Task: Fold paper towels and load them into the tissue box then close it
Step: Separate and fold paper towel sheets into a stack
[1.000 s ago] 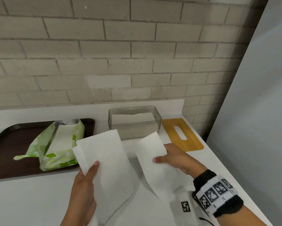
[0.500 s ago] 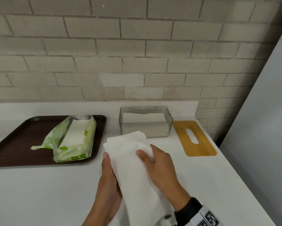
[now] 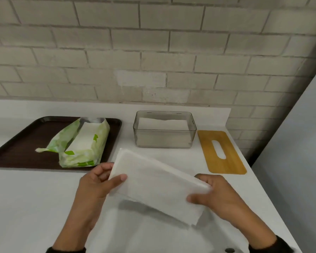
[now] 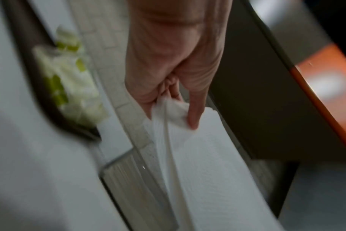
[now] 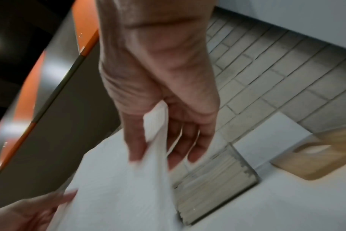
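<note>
- The person's bare left hand (image 3: pixel 97 187) carries no glove, ring or watch that shows in the head view.
- The bare right hand (image 3: pixel 219 196) is likewise ungloved, with no ring showing.
- A dark black sleeve cuff (image 3: pixel 67 250) ends the left forearm at the bottom edge of the head view; only a sliver of it shows.
- A matching black cuff on the right wrist (image 3: pixel 283 245) sits at the lower right corner, soft and fabric-like.
- The wrist views show creased palms (image 4: pixel 174 51) and plain fingers (image 5: pixel 136 140), blurred, with short nails.
</note>
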Available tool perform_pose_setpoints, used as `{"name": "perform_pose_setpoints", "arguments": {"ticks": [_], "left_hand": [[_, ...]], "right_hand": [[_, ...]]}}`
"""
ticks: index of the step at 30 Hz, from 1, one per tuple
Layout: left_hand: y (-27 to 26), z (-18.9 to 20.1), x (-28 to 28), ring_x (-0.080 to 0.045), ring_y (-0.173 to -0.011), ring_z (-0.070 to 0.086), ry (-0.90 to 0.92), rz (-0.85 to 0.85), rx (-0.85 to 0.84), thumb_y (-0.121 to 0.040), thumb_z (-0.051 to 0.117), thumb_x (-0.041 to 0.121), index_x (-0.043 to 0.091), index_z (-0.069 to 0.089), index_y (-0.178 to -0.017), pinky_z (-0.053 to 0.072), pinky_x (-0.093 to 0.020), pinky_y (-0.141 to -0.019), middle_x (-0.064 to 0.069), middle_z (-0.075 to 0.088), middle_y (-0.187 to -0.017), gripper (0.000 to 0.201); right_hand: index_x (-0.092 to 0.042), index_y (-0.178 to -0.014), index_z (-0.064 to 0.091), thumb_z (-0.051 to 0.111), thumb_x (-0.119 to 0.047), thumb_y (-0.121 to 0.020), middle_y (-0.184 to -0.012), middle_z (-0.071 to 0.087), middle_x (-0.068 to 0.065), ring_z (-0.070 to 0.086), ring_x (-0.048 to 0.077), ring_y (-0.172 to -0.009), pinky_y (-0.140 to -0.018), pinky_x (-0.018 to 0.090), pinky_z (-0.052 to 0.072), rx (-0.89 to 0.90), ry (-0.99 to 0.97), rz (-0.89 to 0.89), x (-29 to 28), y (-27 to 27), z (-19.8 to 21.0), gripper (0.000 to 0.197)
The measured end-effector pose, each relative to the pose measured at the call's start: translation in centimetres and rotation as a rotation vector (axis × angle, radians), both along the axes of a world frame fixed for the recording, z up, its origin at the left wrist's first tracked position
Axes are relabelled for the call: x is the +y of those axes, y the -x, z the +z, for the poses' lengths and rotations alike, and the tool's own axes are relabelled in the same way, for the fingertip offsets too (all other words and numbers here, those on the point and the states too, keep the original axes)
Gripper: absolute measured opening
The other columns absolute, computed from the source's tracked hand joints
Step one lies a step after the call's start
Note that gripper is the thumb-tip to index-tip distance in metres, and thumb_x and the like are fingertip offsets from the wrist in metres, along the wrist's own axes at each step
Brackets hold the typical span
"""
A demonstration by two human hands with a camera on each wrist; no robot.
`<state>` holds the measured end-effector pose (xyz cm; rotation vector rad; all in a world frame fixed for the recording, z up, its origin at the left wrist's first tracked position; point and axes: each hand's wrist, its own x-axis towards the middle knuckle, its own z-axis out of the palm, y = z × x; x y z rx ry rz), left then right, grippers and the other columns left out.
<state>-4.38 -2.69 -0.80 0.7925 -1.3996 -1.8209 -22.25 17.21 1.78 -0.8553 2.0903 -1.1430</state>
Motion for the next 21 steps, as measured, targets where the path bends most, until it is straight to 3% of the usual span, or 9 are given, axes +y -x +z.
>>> {"name": "perform_pose_setpoints", "arguments": {"ticks": [2, 3, 5, 7, 10, 13, 17, 20, 21], "left_hand": [[-0.1, -0.1, 0.7, -0.017, -0.080, 0.072, 0.064, -0.028, -0.063, -0.068, 0.076, -0.005, 0.006, 0.067, -0.097, 0.055, -0.016, -0.062, -0.008, 0.076, -0.091, 0.033], [0.0, -0.3, 1.1, -0.016, -0.083, 0.072, 0.071, -0.031, -0.079, -0.075, 0.067, -0.009, 0.007, 0.067, -0.100, 0.054, -0.015, -0.063, -0.007, 0.076, -0.093, 0.030], [0.4, -1.0, 2.2, -0.013, -0.085, 0.071, 0.061, -0.025, -0.079, -0.082, 0.059, -0.011, 0.009, 0.068, -0.103, 0.053, -0.014, -0.065, -0.003, 0.076, -0.095, 0.030], [0.8, -1.6, 2.8, -0.013, -0.086, 0.071, 0.055, 0.008, -0.078, -0.085, 0.056, -0.012, 0.009, 0.068, -0.100, 0.053, -0.018, -0.070, -0.001, 0.076, -0.093, 0.029], [1.3, -2.8, 3.2, -0.014, -0.080, 0.066, 0.040, 0.052, -0.118, -0.082, 0.051, -0.017, 0.010, 0.067, -0.091, 0.046, -0.025, -0.073, 0.001, 0.074, -0.081, 0.032], [1.7, -3.5, 3.4, -0.021, -0.075, 0.053, 0.015, 0.063, -0.201, -0.062, 0.051, -0.008, 0.012, 0.061, -0.084, 0.038, -0.028, -0.062, -0.005, 0.063, -0.079, 0.031], [1.9, -4.5, 2.9, -0.024, -0.072, 0.048, -0.012, 0.060, -0.303, -0.067, 0.039, -0.019, 0.013, 0.057, -0.088, 0.036, -0.028, -0.058, -0.010, 0.055, -0.076, 0.042], [2.4, -4.6, 3.3, -0.026, -0.073, 0.050, -0.004, 0.026, -0.353, -0.049, 0.046, 0.002, 0.015, 0.059, -0.085, 0.039, -0.030, -0.062, -0.008, 0.057, -0.074, 0.041], [2.5, -4.6, 3.6, -0.026, -0.074, 0.052, -0.010, 0.001, -0.357, -0.050, 0.051, 0.003, 0.015, 0.060, -0.085, 0.041, -0.032, -0.065, -0.008, 0.059, -0.076, 0.038]], "right_hand": [[-0.013, -0.078, 0.068, 0.076, -0.002, -0.072, -0.080, 0.070, 0.009, 0.066, 0.025, -0.075, -0.072, 0.035, 0.052, -0.119, 0.201, -0.142, 0.4, 0.7, -0.7, 0.014], [-0.010, -0.077, 0.067, 0.073, 0.003, -0.073, -0.079, 0.069, 0.011, 0.065, 0.025, -0.075, -0.072, 0.035, 0.051, -0.204, 0.280, -0.171, 0.4, 0.6, -1.1, 0.015], [-0.010, -0.076, 0.064, 0.066, 0.010, -0.075, -0.074, 0.066, 0.006, 0.061, 0.019, -0.073, -0.068, 0.028, 0.048, -0.322, 0.372, -0.189, 0.2, 0.3, -1.8, 0.020], [-0.012, -0.076, 0.060, 0.062, 0.010, -0.078, -0.072, 0.059, 0.001, 0.055, 0.014, -0.072, -0.063, 0.022, 0.042, -0.318, 0.390, -0.196, 0.0, 0.1, -2.6, 0.022], [-0.014, -0.083, 0.055, 0.059, 0.009, -0.079, -0.077, 0.055, 0.001, 0.051, 0.013, -0.073, -0.061, 0.020, 0.038, -0.274, 0.345, -0.233, 0.0, -0.1, -3.9, 0.024], [-0.019, -0.093, 0.054, 0.056, 0.013, -0.076, -0.089, 0.059, 0.002, 0.056, 0.016, -0.081, -0.062, 0.020, 0.043, -0.285, 0.236, -0.233, -0.2, -0.4, -5.4, 0.036], [-0.024, -0.101, 0.053, 0.048, 0.018, -0.072, -0.100, 0.061, 0.003, 0.058, 0.016, -0.094, -0.069, 0.023, 0.046, -0.281, 0.159, -0.276, -0.4, -0.4, -7.0, 0.051], [-0.027, -0.104, 0.053, 0.047, 0.018, -0.070, -0.103, 0.062, -0.002, 0.057, 0.012, -0.098, -0.070, 0.022, 0.047, -0.297, 0.140, -0.279, -0.8, -0.8, -7.4, 0.057], [-0.027, -0.107, 0.052, 0.048, 0.017, -0.070, -0.105, 0.062, -0.004, 0.057, 0.011, -0.100, -0.072, 0.022, 0.047, -0.300, 0.131, -0.265, -1.0, -1.1, -7.6, 0.058]]}}
